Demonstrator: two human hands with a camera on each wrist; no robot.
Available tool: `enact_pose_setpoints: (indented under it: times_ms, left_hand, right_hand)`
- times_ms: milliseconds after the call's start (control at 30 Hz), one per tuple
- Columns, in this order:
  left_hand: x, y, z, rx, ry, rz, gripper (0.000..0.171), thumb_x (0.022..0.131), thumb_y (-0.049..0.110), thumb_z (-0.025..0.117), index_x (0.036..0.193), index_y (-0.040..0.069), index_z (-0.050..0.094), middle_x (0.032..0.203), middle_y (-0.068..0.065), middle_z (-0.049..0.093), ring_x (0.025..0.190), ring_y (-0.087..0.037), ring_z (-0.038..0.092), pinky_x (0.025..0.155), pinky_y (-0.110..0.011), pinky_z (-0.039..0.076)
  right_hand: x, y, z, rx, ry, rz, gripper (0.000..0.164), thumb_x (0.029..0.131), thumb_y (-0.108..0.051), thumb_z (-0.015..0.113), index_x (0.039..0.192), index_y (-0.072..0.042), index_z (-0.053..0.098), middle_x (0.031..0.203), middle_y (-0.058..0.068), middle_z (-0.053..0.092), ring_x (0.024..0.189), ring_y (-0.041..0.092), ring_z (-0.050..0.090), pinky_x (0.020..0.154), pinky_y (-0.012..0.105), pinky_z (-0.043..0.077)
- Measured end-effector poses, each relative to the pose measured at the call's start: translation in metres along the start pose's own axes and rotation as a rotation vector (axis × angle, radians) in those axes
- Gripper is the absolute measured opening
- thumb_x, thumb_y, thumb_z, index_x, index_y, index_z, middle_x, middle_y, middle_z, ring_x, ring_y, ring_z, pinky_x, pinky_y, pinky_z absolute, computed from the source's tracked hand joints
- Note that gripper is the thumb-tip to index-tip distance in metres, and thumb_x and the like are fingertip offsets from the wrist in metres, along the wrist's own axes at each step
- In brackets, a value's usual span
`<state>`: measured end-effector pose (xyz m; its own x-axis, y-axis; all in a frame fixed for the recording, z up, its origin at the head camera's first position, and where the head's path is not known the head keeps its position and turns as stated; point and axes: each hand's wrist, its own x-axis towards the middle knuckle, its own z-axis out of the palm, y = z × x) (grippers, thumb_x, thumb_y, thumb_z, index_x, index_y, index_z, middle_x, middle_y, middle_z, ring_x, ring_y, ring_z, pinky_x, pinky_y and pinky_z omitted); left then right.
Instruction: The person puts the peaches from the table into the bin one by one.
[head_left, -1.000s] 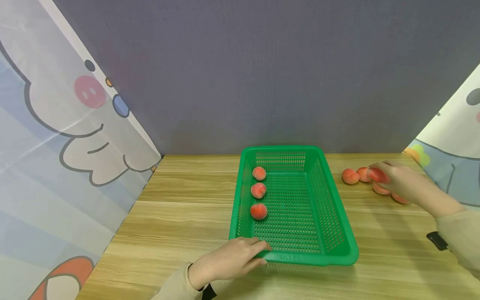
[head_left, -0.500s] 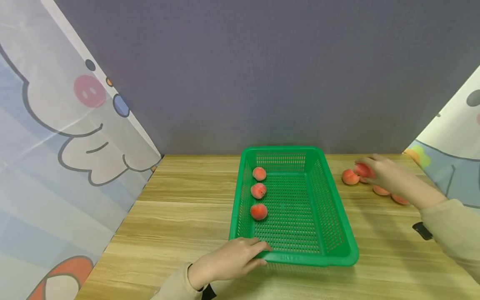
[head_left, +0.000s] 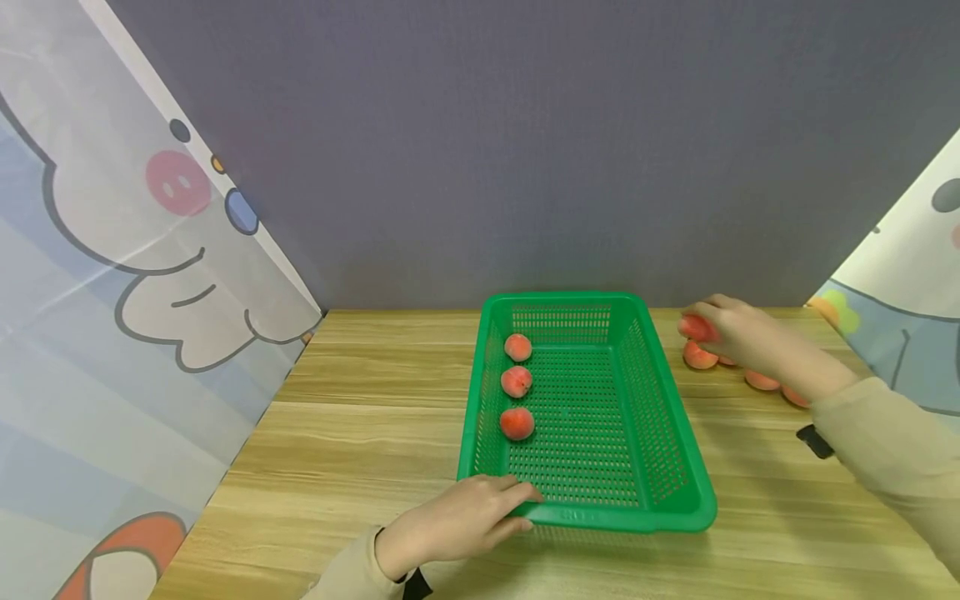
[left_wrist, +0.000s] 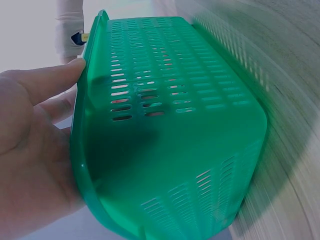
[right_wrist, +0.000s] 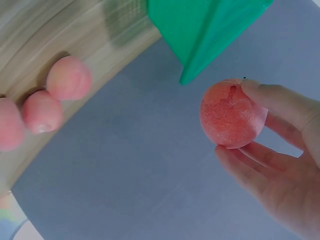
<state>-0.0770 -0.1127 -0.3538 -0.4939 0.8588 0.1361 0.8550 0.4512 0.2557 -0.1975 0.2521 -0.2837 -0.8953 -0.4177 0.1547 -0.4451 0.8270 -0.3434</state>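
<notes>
My right hand (head_left: 738,333) holds a peach (right_wrist: 233,114) between thumb and fingertips, raised over the peaches at the right of the table. Just beneath it in the head view lies another peach (head_left: 700,355). My left hand (head_left: 468,517) grips the near rim of a green plastic basket (head_left: 592,517), with the thumb on the outer side and the fingers over the edge. In the left wrist view the thumb (left_wrist: 55,80) meets the rim. Along the basket's left side, three peaches sit in a row, the middle one (head_left: 517,382) among them.
More peaches, such as one at the right (head_left: 762,380), lie on the wooden table (head_left: 360,417) beyond the basket's right wall. A grey panel (head_left: 480,150) stands along the table's back edge. Cartoon-printed sheets (head_left: 97,333) flank both sides.
My right hand has carried its peach leftward toward the basket, from above the right-hand peaches to above the leftmost loose one. My left hand and the basket have stayed put.
</notes>
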Motion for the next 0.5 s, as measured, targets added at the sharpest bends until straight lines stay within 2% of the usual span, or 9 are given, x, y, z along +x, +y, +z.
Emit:
enact_pose_setpoints:
  times_ms: [67, 133, 200, 400, 500]
  left_hand:
    - [0.000, 0.000, 0.000, 0.002, 0.000, 0.000, 0.023, 0.089, 0.024, 0.054, 0.109, 0.013, 0.053, 0.093, 0.006, 0.059, 0.084, 0.000, 0.055, 0.075, -0.019, 0.043]
    - [0.000, 0.000, 0.000, 0.003, 0.000, 0.000, 0.023, 0.088, 0.023, 0.054, 0.109, 0.013, 0.054, 0.092, 0.006, 0.059, 0.084, 0.000, 0.055, 0.075, -0.019, 0.043]
    - [0.000, 0.000, 0.000, 0.004, 0.001, 0.000, 0.023, 0.088, 0.023, 0.054, 0.109, 0.013, 0.054, 0.092, 0.006, 0.059, 0.084, 0.000, 0.056, 0.075, -0.019, 0.044]
    - [0.000, 0.000, 0.000, 0.001, 0.000, -0.001, 0.023, 0.088, 0.023, 0.055, 0.109, 0.013, 0.054, 0.091, 0.006, 0.059, 0.083, 0.000, 0.055, 0.074, -0.018, 0.043]
    - [0.000, 0.000, 0.000, -0.007, -0.004, -0.003, 0.023, 0.089, 0.025, 0.052, 0.109, 0.014, 0.053, 0.092, 0.006, 0.059, 0.084, 0.000, 0.055, 0.075, -0.018, 0.043]
  right_hand:
    - [0.004, -0.003, 0.001, -0.029, 0.034, -0.076, 0.021, 0.085, -0.019, 0.060, 0.102, -0.007, 0.058, 0.099, 0.010, 0.054, 0.089, 0.028, 0.050, 0.071, 0.040, 0.043]
    - [0.008, -0.004, 0.004, -0.165, 0.131, -0.238, 0.029, 0.074, -0.001, 0.069, 0.100, 0.002, 0.059, 0.095, 0.016, 0.057, 0.085, 0.032, 0.054, 0.070, 0.043, 0.045]
    - [0.012, -0.007, 0.005, -0.215, 0.164, -0.305, 0.037, 0.064, 0.007, 0.072, 0.099, 0.006, 0.059, 0.092, 0.019, 0.057, 0.083, 0.035, 0.055, 0.067, 0.044, 0.047]
    - [0.022, -0.020, 0.005, -0.193, 0.052, -0.236, 0.042, 0.067, 0.004, 0.071, 0.107, 0.003, 0.058, 0.102, 0.020, 0.056, 0.091, 0.035, 0.053, 0.074, 0.044, 0.046]
    - [0.028, -0.026, 0.007, -0.186, 0.056, -0.258, 0.038, 0.068, 0.003, 0.072, 0.104, 0.004, 0.059, 0.098, 0.021, 0.057, 0.087, 0.035, 0.055, 0.070, 0.043, 0.047]
